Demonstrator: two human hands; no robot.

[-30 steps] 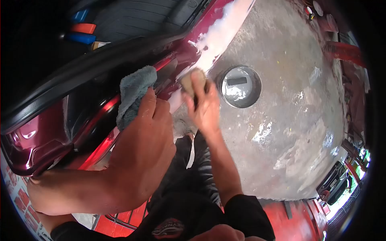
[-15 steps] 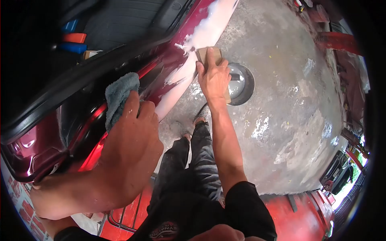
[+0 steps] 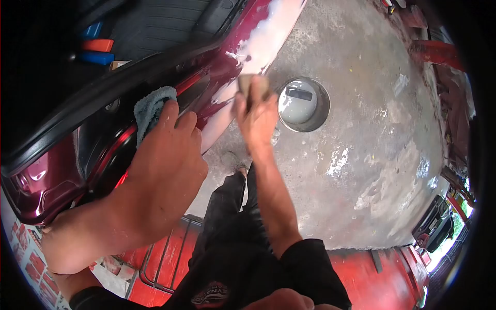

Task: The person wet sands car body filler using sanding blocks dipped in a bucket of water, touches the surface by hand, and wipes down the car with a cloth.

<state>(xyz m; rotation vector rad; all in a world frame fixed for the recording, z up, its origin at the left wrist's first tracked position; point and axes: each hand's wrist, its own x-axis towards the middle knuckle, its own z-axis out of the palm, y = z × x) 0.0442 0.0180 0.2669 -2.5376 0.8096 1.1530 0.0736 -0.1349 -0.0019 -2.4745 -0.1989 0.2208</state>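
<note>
My right hand (image 3: 258, 121) grips a tan sanding block (image 3: 248, 82), pressed against the edge of a dark red car panel (image 3: 240, 39) patched with whitish filler (image 3: 264, 44). Motion blurs the hand and block slightly. On the left, my left hand (image 3: 168, 160) is closed on a blue-grey cloth (image 3: 149, 111) beside the black and red trim of the car's opening; part of the cloth is hidden behind my fingers. Right of my right hand, a round container (image 3: 325, 113) of cloudy grey water stands on the floor, with a dark rectangular shape at the water's surface.
Stained concrete floor (image 3: 361, 144) stretches away to the right. Orange and blue objects (image 3: 97, 45) lie inside the car at upper left. Red surfaces with a black metal frame (image 3: 150, 266) are near my legs, and a red beam (image 3: 439, 54) is at far right.
My right hand and the sanding block have slid left and nearer to me along the panel, uncovering more of the container. My left hand with the cloth has barely shifted.
</note>
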